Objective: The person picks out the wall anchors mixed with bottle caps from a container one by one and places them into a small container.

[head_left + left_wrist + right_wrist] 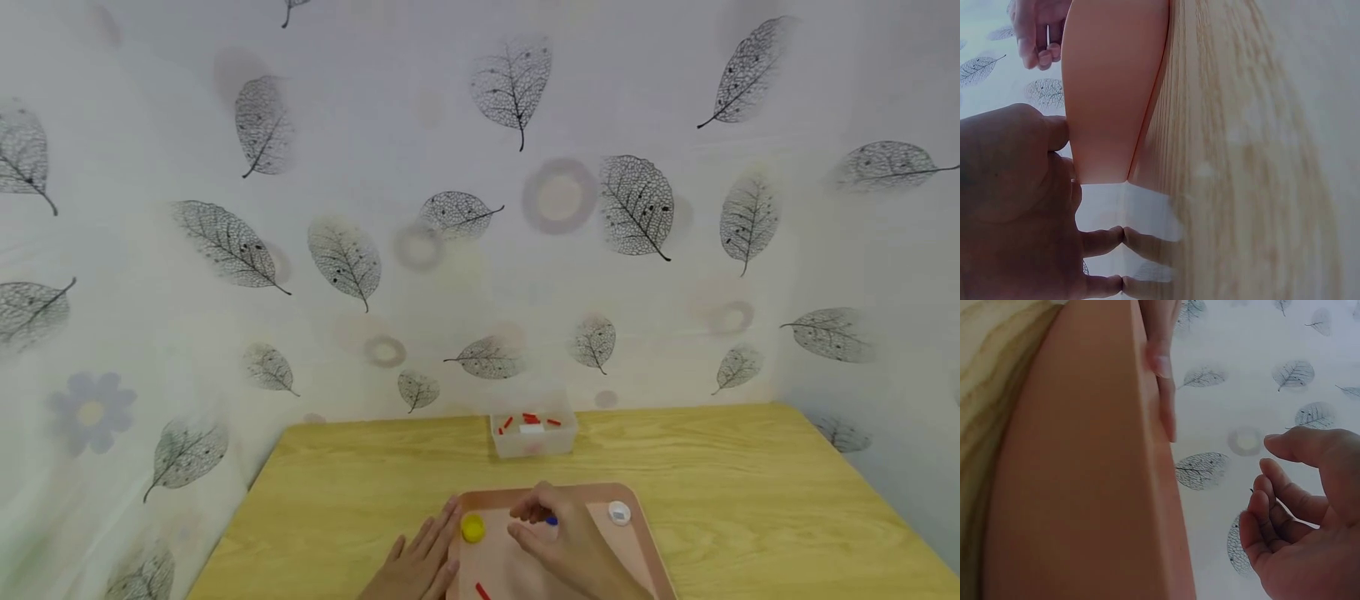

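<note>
My left hand (420, 562) lies with straight fingers along the left rim of a pink tray (555, 490). In the left wrist view, its thumb is against the tray's outer wall (1110, 94). Over the tray hovers my right hand (562, 537), fingers loosely bent. The right wrist view shows a gap between thumb and forefinger of that hand (1310, 512), with nothing held. A small blue thing (552, 521) on the tray is partly hidden behind it. Near the left fingertips sits a round yellow piece (472, 527). A red stick (482, 591) lies at the near left.
A round white piece with a printed mark (618, 512) lies in the tray's far right corner. Behind the tray, a translucent box (534, 446) holds several red sticks and a white label. The wooden table (750, 483) ends at a leaf-patterned wall covering (465, 275).
</note>
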`<state>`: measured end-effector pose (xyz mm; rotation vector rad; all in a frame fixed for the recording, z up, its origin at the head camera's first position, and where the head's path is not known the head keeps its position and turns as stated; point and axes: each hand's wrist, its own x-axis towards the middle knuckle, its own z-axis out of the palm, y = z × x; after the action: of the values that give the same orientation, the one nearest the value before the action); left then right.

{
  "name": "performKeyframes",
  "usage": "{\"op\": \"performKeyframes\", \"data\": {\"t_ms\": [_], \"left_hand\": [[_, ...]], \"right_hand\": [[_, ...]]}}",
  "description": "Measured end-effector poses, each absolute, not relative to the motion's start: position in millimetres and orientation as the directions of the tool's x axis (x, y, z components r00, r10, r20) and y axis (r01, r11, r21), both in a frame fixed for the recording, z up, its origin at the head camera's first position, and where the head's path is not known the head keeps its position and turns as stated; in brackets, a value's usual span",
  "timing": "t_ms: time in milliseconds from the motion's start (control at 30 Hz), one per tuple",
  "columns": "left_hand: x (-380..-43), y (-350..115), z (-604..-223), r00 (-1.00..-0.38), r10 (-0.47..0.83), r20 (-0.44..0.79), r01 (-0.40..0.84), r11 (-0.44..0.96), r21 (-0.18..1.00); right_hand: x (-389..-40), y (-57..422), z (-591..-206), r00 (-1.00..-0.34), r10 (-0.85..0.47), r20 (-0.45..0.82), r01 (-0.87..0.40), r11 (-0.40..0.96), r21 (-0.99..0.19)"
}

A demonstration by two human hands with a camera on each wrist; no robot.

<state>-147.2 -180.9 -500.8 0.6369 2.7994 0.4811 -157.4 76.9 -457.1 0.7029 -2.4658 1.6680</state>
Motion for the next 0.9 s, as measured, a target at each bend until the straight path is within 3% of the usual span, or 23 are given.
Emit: {"op": "performKeyframes", "data": {"t_ms": [533,833,900], "left_hand": [[-146,-184,-498,-0.877,0.464,-0.125,0.368,0.816,0.446],[-147,-186,-502,-0.865,0.490,-0.106,0.407,0.810,0.424],[-147,-186,-502,-0.866,0.490,-0.103,0.409,0.811,0.420]], "right_hand": [[-144,60,-487,-0.874,-0.465,0.142,-0.257,0.193,-0.947],[-140,55,-492,-0.870,-0.463,-0.167,0.048,0.258,-0.965],[-139,53,-493,-0.864,-0.472,-0.178,0.056,0.261,-0.964]]}}
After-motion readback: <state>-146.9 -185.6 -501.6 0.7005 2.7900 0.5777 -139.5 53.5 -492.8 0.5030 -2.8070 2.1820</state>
